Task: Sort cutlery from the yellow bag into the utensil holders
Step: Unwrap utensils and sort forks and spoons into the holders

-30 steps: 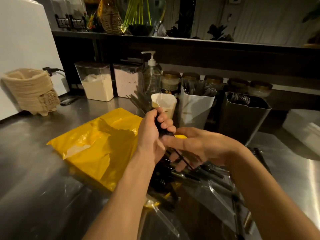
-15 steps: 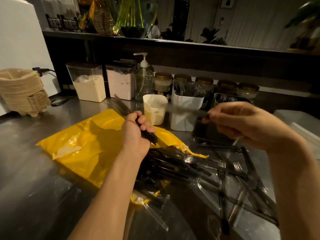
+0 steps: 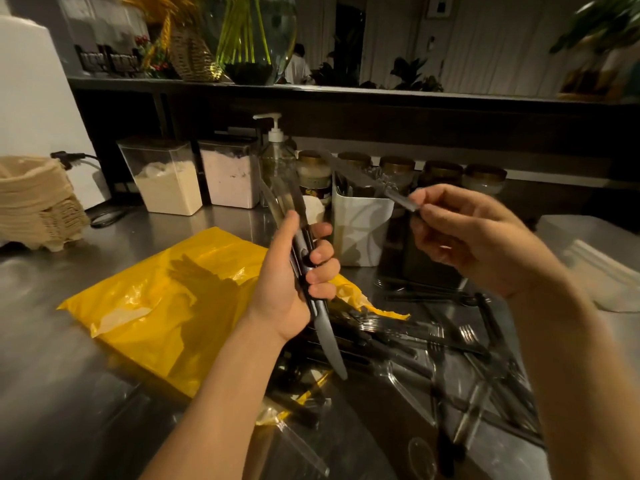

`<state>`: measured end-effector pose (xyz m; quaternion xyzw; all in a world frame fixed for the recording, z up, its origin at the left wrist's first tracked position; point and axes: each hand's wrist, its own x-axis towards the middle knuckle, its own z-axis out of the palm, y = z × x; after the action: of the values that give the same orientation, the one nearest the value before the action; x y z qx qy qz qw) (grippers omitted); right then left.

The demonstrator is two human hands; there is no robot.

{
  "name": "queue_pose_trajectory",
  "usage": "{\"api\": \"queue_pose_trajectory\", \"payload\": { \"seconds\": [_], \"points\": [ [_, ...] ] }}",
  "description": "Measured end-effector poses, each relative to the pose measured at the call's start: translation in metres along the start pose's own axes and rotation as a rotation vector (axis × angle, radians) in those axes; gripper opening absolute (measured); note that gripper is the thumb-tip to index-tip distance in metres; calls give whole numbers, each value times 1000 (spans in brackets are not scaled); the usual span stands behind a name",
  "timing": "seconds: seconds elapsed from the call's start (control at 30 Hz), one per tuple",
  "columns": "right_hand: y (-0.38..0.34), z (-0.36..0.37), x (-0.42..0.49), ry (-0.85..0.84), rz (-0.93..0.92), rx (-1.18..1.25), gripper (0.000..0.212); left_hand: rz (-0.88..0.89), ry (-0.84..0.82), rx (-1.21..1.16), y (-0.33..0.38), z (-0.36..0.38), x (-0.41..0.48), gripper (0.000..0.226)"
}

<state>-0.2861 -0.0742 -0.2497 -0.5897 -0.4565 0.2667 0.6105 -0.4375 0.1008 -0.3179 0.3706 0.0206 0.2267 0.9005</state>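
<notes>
Presently a bundle of knives [image 3: 304,252] is held upright above the desk [image 3: 69,375] by the left hand [image 3: 294,271]. Its grip is wrapped round the dark handles, with the thumb laid along them. One smooth grey blade points down toward the pile. The pieces pointing up are smeared by blur.

A single knife [image 3: 375,184] is pinched at its handle end in the grip of the right hand [image 3: 478,244], between thumb and fingertips. It is seen across the top of the white holder [image 3: 360,233]. Whether it is over the holder or nearer the camera cannot be told.

The white holder is squarish and glossy, and dark utensils stand in it. A dark holder [image 3: 427,268] stands just beside it, half hidden by the right hand.

The yellow bag [image 3: 166,306], thin crinkled plastic, lies flat on the brushed steel. Loose cutlery [image 3: 450,358] is spilled at its torn mouth: black handles, clear forks and cellophane sleeves, all crossed over one another.

A pale cup [image 3: 316,209] is mostly hidden behind the left hand. Along the back are noted two clear tubs [image 3: 166,181] of powder, a pump bottle [image 3: 277,150] and gold-lidded jars [image 3: 441,171]. One jar label is seen, but its print is too small to be read. A woven basket [image 3: 34,202] is cut off at the left edge.
</notes>
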Motion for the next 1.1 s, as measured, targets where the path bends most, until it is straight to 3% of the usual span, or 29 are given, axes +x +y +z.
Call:
{"api": "queue_pose_trajectory", "payload": {
  "seconds": [0.1, 0.2, 0.3, 0.4, 0.5, 0.6, 0.67, 0.8, 0.97, 1.1],
  "points": [
    [6, 23, 5, -85, 77, -205, 12, 77, 11, 101, -4, 2, 1, 31],
    [15, 54, 7, -203, 181, -328, 10, 118, 77, 205, -5, 3, 1, 33],
    [27, 70, 16, -80, 221, -221, 11, 111, 60, 270, -6, 4, -1, 43],
    [31, 75, 19, 20, 194, -67, 12, 81, 60, 197, -7, 6, 0, 29],
    [25, 72, 10, -125, 219, -114, 12, 120, 139, 74, -4, 6, 3, 21],
    [28, 69, 7, -319, 336, -449, 29, 169, 224, -45, 2, 4, 5, 25],
    [34, 69, 10, -384, 348, -509, 33, 190, 248, -40, 4, 4, 4, 22],
    [30, 51, 9, -296, 341, -426, 28, 193, 371, 126, -2, 5, 3, 21],
    [14, 10, -1, -448, 319, -408, 40, 175, 287, 296, -10, 11, 0, 35],
    [4, -24, -11, -463, 292, -412, 32, 173, 372, 666, -13, 6, 0, 37]
  ]
}}
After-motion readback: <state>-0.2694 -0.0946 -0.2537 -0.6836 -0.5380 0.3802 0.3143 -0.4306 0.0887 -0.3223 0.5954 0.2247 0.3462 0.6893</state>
